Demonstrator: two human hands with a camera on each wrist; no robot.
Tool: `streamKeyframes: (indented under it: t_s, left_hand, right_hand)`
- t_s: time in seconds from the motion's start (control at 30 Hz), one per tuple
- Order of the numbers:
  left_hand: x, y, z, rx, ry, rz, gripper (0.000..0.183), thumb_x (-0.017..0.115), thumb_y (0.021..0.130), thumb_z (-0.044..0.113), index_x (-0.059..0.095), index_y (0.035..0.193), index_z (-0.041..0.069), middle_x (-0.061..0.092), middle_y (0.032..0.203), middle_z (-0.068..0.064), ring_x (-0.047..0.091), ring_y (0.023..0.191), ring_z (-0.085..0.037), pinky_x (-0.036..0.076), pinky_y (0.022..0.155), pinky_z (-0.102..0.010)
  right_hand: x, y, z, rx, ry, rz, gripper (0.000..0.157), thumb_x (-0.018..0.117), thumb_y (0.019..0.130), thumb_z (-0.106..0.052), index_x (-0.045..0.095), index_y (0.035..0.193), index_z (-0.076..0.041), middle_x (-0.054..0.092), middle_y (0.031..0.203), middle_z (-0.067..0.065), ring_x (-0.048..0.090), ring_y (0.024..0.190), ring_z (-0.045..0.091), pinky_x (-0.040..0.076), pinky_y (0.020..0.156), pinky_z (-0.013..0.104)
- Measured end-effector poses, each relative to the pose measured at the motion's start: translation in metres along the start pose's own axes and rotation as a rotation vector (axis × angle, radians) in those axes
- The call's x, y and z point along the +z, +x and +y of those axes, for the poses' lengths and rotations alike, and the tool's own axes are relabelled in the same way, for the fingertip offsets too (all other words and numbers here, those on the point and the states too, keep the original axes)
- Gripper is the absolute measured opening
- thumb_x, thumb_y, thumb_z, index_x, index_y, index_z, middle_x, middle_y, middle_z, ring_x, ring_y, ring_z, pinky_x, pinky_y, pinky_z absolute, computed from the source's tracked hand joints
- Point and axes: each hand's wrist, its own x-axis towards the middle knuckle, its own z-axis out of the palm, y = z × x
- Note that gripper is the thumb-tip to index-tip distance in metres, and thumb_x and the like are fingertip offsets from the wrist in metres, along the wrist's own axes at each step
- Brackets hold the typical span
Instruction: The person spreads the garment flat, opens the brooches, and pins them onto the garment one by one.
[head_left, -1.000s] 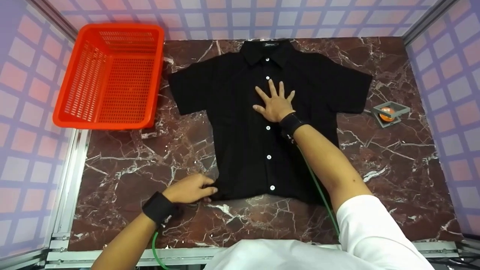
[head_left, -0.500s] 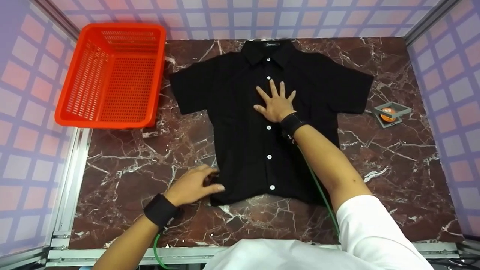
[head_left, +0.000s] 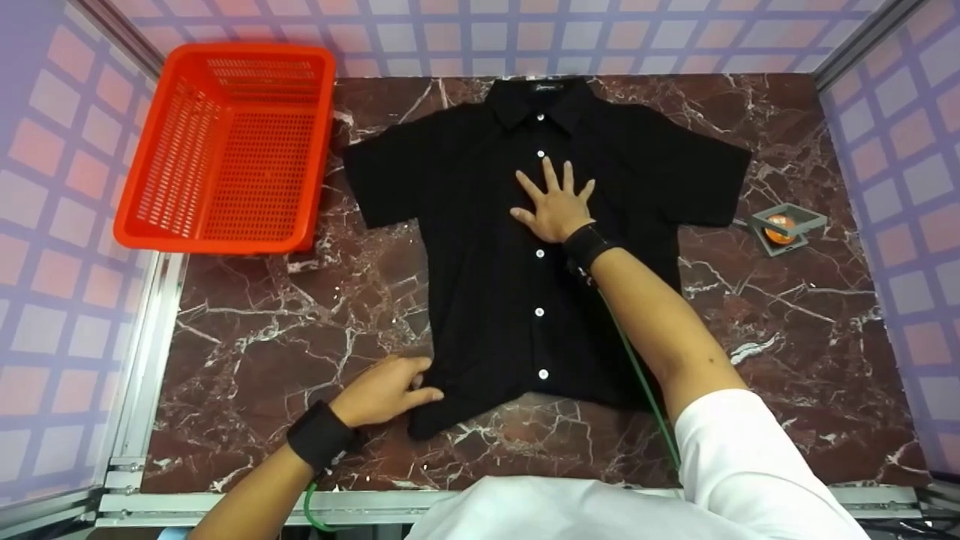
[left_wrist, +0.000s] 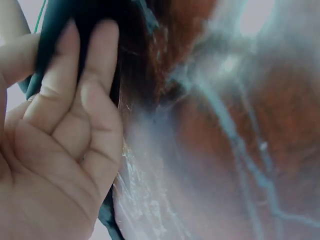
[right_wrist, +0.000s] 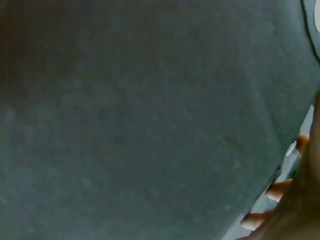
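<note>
A black short-sleeved button-up shirt (head_left: 480,300) lies face up and spread out, collar toward the back wall. My left hand (head_left: 384,391) pinches its left side edge close to the bottom corner, and that corner juts toward me below the thumb. In the left wrist view the fingers (left_wrist: 55,100) are at the dark cloth, their tips partly in shadow. My right hand (head_left: 556,211) rests flat on the chest beside the button row, fingers spread. The right wrist view is mostly filled with shirt fabric (right_wrist: 140,130), with some fingertips at the right edge.
A red plastic basket (head_left: 225,247) stands at the back left of the marble-patterned table (head_left: 262,360). Right of the shirt is a small grey frame-like holder (head_left: 787,217) with an orange round piece. A green cable (head_left: 636,367) runs from the right wrist across the shirt.
My left hand loosened at the shirt's side edge, then took hold again and moved a little toward me. The bottom left corner now reaches lower. The right hand has stayed on the chest.
</note>
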Motion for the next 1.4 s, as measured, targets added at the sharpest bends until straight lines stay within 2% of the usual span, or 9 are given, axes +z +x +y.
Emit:
streamKeyframes:
  t_s: [0.17, 0.3, 0.47, 0.53, 0.6, 0.77, 0.93, 1.13, 1.4]
  left_hand:
    - [-0.002, -0.005, 0.002, -0.03, -0.016, -0.055, 0.037, 0.074, 0.088, 0.047, 0.051, 0.082, 0.018, 0.04, 0.058, 0.016, 0.035, 0.047, 0.0, 0.032, 0.051, -0.022]
    - [-0.006, -0.001, 0.001, -0.05, -0.031, -0.063, 0.034, 0.063, 0.094, 0.051, 0.06, 0.083, 0.019, 0.053, 0.061, 0.012, 0.047, 0.049, -0.003, 0.046, 0.056, -0.027]
    - [-0.016, 0.025, -0.007, -0.079, 0.11, 0.187, 0.029, 0.058, 0.102, 0.034, 0.072, 0.097, 0.009, 0.069, 0.088, -0.007, 0.067, 0.08, -0.023, 0.055, 0.081, -0.044]
    - [-0.021, 0.041, -0.01, -0.091, 0.182, 0.266, 0.03, 0.063, 0.1, 0.031, 0.071, 0.111, 0.004, 0.068, 0.111, -0.014, 0.065, 0.104, -0.032, 0.05, 0.093, -0.049]
    - [-0.027, 0.056, -0.014, -0.091, 0.233, 0.287, 0.042, 0.066, 0.098, 0.031, 0.065, 0.126, -0.001, 0.058, 0.135, -0.02, 0.054, 0.125, -0.037, 0.042, 0.105, -0.052]
    - [-0.035, 0.083, -0.022, -0.063, 0.332, 0.184, 0.073, 0.067, 0.096, 0.039, 0.041, 0.15, -0.005, 0.029, 0.161, -0.021, 0.025, 0.149, -0.036, 0.023, 0.119, -0.052]
    - [-0.036, 0.09, -0.032, -0.069, 0.377, 0.095, 0.091, 0.067, 0.093, 0.051, 0.028, 0.157, -0.001, 0.015, 0.166, -0.018, 0.01, 0.154, -0.033, 0.011, 0.121, -0.053]
    - [-0.046, 0.087, -0.044, -0.136, 0.387, 0.06, 0.097, 0.073, 0.087, 0.051, 0.027, 0.158, 0.003, 0.013, 0.167, -0.016, 0.008, 0.153, -0.036, 0.008, 0.12, -0.057]
    - [-0.059, 0.094, -0.044, -0.159, 0.385, 0.018, 0.097, 0.077, 0.085, 0.046, 0.028, 0.159, 0.006, 0.015, 0.167, -0.016, 0.008, 0.153, -0.039, 0.007, 0.119, -0.06]
  right_hand:
    - [-0.001, 0.001, 0.002, -0.003, 0.001, 0.006, 0.073, 0.03, 0.1, -0.068, 0.006, 0.162, -0.038, -0.012, 0.168, 0.012, -0.013, 0.149, 0.049, 0.003, 0.106, 0.081]
    - [0.0, 0.001, 0.002, -0.009, 0.004, 0.01, 0.073, 0.03, 0.1, -0.068, 0.006, 0.162, -0.037, -0.012, 0.168, 0.013, -0.013, 0.149, 0.049, 0.002, 0.106, 0.081]
    - [0.005, -0.004, 0.006, -0.045, 0.05, 0.042, 0.075, 0.031, 0.1, -0.067, 0.006, 0.163, -0.034, -0.012, 0.167, 0.016, -0.014, 0.149, 0.049, -0.002, 0.105, 0.081]
    - [0.008, -0.008, 0.011, -0.067, 0.092, 0.075, 0.076, 0.033, 0.101, -0.065, 0.007, 0.163, -0.032, -0.01, 0.167, 0.018, -0.013, 0.15, 0.047, -0.004, 0.106, 0.08]
    - [0.01, -0.014, 0.015, -0.091, 0.146, 0.12, 0.077, 0.036, 0.101, -0.063, 0.008, 0.163, -0.028, -0.006, 0.167, 0.02, -0.011, 0.151, 0.045, -0.005, 0.108, 0.077]
    - [0.013, -0.043, 0.031, -0.152, 0.235, 0.266, 0.077, 0.047, 0.102, -0.052, 0.017, 0.162, -0.014, 0.008, 0.163, 0.03, 0.001, 0.151, 0.047, -0.001, 0.114, 0.07]
    - [0.017, -0.077, 0.061, -0.126, 0.226, 0.343, 0.074, 0.049, 0.103, -0.044, 0.023, 0.159, -0.005, 0.013, 0.161, 0.034, 0.006, 0.149, 0.051, 0.002, 0.115, 0.069]
    - [0.029, -0.099, 0.106, -0.027, 0.211, 0.236, 0.073, 0.045, 0.105, -0.045, 0.016, 0.161, -0.006, 0.003, 0.162, 0.033, -0.002, 0.15, 0.049, -0.004, 0.117, 0.064]
    - [0.027, -0.102, 0.139, -0.068, 0.182, 0.149, 0.075, 0.043, 0.106, -0.046, 0.012, 0.161, -0.005, -0.005, 0.163, 0.031, -0.008, 0.151, 0.046, -0.007, 0.119, 0.059]
